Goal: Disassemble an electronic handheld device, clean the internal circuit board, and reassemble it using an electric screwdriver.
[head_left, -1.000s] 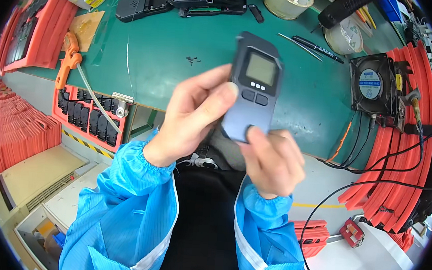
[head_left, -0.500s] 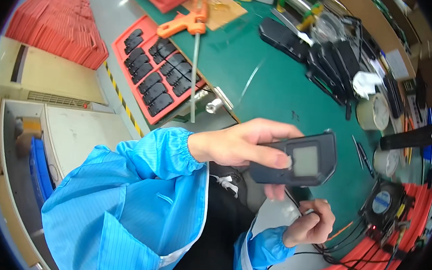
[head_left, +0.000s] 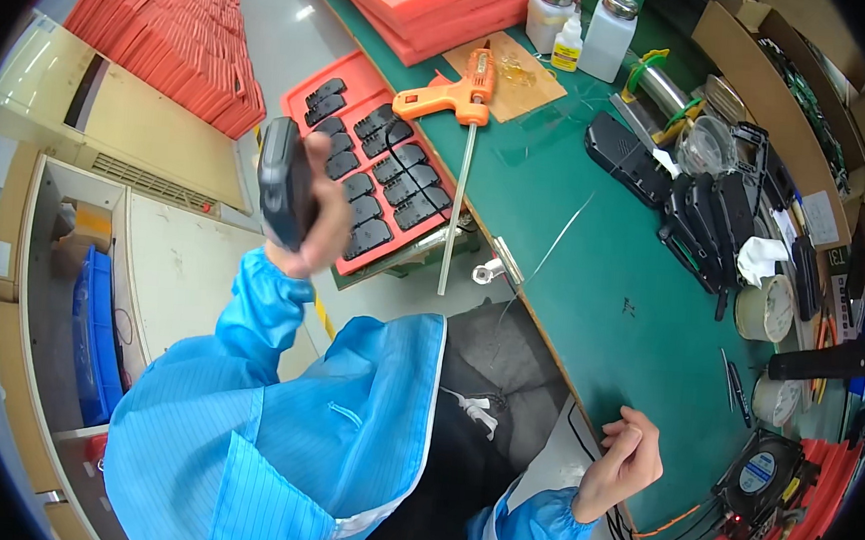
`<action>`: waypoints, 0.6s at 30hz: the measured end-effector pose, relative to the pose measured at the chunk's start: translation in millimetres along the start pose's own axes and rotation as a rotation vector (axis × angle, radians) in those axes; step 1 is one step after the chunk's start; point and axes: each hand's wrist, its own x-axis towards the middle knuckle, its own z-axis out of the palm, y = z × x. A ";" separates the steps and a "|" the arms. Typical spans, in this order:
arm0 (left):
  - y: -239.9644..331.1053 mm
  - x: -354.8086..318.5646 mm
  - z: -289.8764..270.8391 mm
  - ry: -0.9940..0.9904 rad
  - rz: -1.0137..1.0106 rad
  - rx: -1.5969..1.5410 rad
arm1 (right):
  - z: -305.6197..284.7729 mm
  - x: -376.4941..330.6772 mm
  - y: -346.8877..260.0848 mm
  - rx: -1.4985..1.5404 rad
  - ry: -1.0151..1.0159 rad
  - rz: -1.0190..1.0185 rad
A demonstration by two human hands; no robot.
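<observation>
In the upper left of the frame the left hand (head_left: 322, 197) is raised with its fingers wrapped tight around a dark device (head_left: 280, 181), held edge-on just beside an orange tray (head_left: 360, 84) of black parts. At the lower right the right hand (head_left: 628, 459) holds nothing, its fingers loosely curled at the near edge of the green mat (head_left: 594, 251), close to some black cables (head_left: 635, 535). An orange glue gun (head_left: 453, 96) lies on the mat at upper centre.
</observation>
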 end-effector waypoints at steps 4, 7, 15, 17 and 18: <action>48.0 -71.2 -26.3 0.614 -0.172 0.178 | 4.2 3.5 -6.4 -0.053 -0.016 0.030; 49.0 -92.4 -61.3 1.034 -0.151 0.283 | 8.2 5.5 -7.8 -0.144 -0.012 -0.038; 65.3 -64.8 -190.5 1.279 -0.724 1.309 | 7.6 0.8 -4.9 -0.352 0.005 -0.078; 74.2 -51.3 -242.0 1.086 -0.663 1.450 | 6.0 -5.3 -0.9 -0.387 0.045 -0.073; 81.9 -50.3 -268.1 0.902 -0.591 1.587 | 6.5 -7.4 0.0 -0.408 0.075 -0.076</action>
